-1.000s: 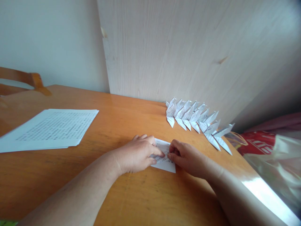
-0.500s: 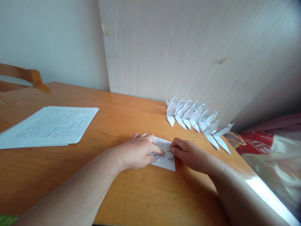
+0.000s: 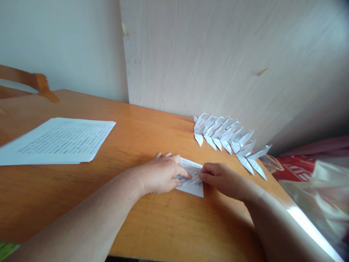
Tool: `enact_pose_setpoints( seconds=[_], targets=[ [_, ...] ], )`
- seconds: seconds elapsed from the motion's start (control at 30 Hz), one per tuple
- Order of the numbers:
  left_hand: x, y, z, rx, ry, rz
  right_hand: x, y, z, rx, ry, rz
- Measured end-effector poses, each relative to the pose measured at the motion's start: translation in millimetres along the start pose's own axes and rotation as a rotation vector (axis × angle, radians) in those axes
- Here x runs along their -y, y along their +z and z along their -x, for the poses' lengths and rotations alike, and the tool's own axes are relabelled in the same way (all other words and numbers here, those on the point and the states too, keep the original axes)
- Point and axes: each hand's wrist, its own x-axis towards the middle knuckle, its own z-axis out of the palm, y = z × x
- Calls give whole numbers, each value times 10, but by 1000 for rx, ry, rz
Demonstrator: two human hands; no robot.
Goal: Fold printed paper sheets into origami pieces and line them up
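Note:
A small folded sheet of printed paper (image 3: 192,188) lies on the wooden table in front of me. My left hand (image 3: 165,174) rests over its left part, index finger stretched across the print and thumb apart at the near side, pressing it down. At the paper's right edge, my right hand (image 3: 214,174) is closed in a pinch, fingertips on the edge. The left end of the paper is hidden beneath my left hand. Beyond my right hand stands a row of folded paper pieces (image 3: 226,134) with pointed ends, tucked close together.
A stack of printed sheets (image 3: 65,142) lies on the table (image 3: 152,225) at the left. A wooden chair (image 3: 40,85) stands at the far left. A pale panel (image 3: 191,54) rises behind the table. Red and clear plastic bags (image 3: 297,167) sit past the right edge.
The view has shifted slightly. Both hands keep nearly the same place on the paper, with the right hand still pinched at its edge.

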Motion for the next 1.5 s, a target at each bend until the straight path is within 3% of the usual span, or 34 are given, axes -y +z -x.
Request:
enact_pose_setpoints(
  seconds=[0.87,0.97,1.23,1.5],
  targets=[
    [-11,-2,3,-5,-11,7,-37,-27,41,13,-39,71],
    [-15,-14,3,-3,-3,10,-37,-50,37,-30,-25,71],
    [-7,-9,2,-5,15,4,233,38,210,-288,-211,94],
    [-14,-3,-7,-13,15,2,480,301,494,-168,-133,355]
  ],
)
